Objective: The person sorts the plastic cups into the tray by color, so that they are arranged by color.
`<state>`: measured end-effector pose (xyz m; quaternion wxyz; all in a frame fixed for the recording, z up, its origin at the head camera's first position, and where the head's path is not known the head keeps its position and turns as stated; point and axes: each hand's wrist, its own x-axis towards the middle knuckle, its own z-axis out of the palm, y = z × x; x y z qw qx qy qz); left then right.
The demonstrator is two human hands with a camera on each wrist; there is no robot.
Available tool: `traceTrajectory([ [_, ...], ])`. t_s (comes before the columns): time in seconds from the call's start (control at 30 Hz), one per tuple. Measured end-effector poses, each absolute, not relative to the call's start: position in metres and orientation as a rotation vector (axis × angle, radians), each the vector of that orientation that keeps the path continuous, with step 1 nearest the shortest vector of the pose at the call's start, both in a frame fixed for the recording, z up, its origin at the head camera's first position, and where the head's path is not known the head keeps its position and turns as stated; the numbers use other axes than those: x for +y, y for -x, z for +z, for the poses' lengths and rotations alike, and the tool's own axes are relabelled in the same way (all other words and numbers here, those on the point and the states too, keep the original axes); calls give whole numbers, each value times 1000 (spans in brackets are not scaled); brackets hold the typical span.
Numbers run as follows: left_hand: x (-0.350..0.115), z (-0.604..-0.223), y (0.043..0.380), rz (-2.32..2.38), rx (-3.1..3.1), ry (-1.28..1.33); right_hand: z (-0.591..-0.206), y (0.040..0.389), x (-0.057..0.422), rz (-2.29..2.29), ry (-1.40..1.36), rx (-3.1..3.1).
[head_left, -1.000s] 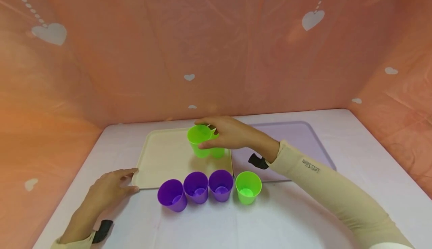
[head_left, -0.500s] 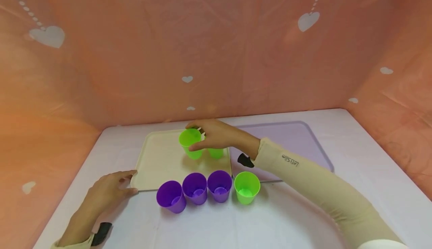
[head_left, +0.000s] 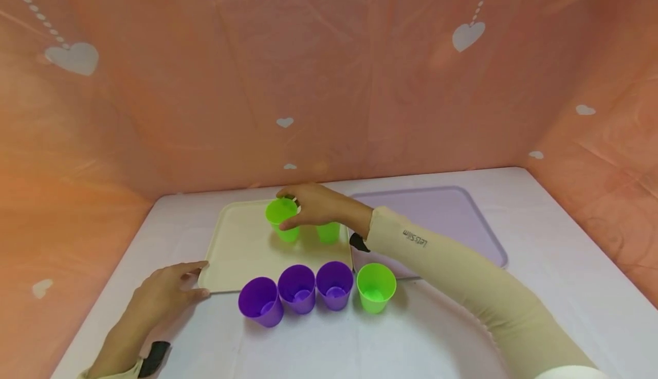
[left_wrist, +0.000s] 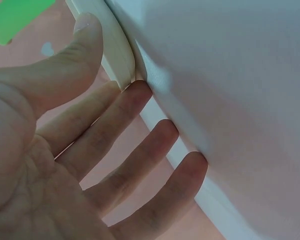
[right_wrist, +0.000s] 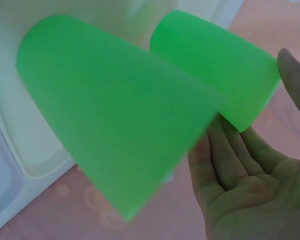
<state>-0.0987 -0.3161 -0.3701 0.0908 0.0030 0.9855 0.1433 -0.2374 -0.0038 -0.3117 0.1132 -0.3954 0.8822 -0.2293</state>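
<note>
Over there on the counter (head_left: 303, 353), the left tray (head_left: 233, 262) lies just beside the right tray (head_left: 434, 219). A standing cup (head_left: 329, 233) is on the left one, the held cup (head_left: 280, 213) just left of it. Four cups (head_left: 326, 290) line up in front.

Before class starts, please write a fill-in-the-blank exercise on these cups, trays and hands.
The held cup, in the right hand, is coloured ____.
At the left edge of the cream tray is the ____ hand.
The front row has ____ purple cups.
Its green cup stands at the ____ end.
Missing words: green, left, three, right.
</note>
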Motion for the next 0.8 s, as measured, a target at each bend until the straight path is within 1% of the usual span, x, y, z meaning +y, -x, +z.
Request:
traceTrajectory([
  [0.2, -314, -371, 99, 425, 2930, -10, -321, 240, -13, -655, 1137, 2586],
  [0.47, -312, -370, 98, 424, 2938, 3, -327, 236, -17, -641, 989, 2587],
  [0.8, -319, -372, 94, 406, 2939, 20, -323, 232, -9, -656, 1093, 2521],
])
